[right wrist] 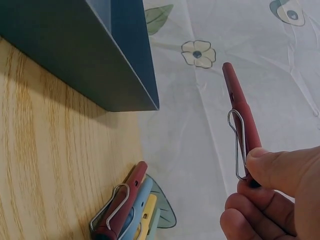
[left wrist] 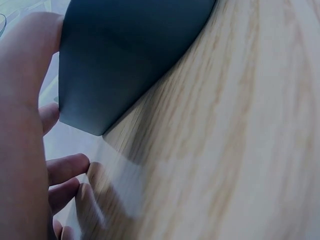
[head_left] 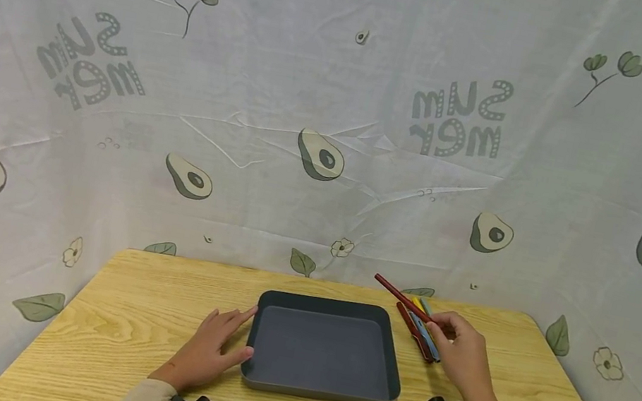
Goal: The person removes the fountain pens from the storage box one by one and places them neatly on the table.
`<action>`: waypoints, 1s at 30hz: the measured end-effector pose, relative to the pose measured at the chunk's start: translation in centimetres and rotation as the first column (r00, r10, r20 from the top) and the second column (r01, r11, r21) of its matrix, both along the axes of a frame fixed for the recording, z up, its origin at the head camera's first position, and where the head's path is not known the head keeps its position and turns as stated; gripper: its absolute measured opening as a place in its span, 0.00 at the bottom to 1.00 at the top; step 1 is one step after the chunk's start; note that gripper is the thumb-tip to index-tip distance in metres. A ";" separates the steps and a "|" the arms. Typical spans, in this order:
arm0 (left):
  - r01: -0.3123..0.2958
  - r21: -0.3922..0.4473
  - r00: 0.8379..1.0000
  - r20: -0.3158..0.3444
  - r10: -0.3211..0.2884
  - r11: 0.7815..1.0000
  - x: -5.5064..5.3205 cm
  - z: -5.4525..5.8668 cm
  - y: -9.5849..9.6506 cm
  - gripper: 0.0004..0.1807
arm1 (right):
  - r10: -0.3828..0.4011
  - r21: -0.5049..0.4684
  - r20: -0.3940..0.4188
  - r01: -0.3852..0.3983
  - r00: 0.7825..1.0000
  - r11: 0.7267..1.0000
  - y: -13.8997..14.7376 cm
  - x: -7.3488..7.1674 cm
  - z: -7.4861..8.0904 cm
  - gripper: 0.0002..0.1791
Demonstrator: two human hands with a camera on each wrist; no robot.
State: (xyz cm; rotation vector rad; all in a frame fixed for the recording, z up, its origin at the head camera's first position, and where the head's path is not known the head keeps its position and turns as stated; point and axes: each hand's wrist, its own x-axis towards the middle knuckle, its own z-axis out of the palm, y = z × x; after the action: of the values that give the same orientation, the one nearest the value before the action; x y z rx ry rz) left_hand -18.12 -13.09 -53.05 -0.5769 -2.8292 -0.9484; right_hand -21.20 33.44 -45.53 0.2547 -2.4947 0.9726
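Observation:
A slim dark red pen with a silver wire clip is pinched at one end between the thumb and fingers of my right hand. In the right wrist view the pen points up and away from the hand. Below it lie several similar pens side by side: a dark red pen, a blue pen, a yellow pen and a green one, partly hidden. My left hand is spread beside the dark grey tray, index finger and thumb touching its left side.
The tray stands in the middle of the wooden table, close to the bundle of pens at its right. A white printed curtain hangs behind the table's back edge. Black wrist mounts sit on both sleeves.

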 end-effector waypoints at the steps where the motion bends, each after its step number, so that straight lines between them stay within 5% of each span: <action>1: -0.001 -0.002 1.000 -0.001 0.001 1.000 0.0 0.0 0.0 0.42 | 0.000 -0.003 0.000 0.000 1.000 1.000 0.0 0.0 0.0 0.05; 30: 0.002 0.007 1.000 0.010 -0.002 1.000 0.1 -0.1 0.1 0.40 | -0.091 -0.008 0.041 0.091 0.995 0.996 4.1 -0.3 -1.2 0.09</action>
State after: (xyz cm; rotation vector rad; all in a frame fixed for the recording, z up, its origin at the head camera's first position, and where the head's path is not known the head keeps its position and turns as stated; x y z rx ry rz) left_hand -18.05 -13.01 -53.13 -0.5759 -2.8335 -0.9646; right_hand -21.48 37.59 -46.73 0.1176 -2.5137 0.9624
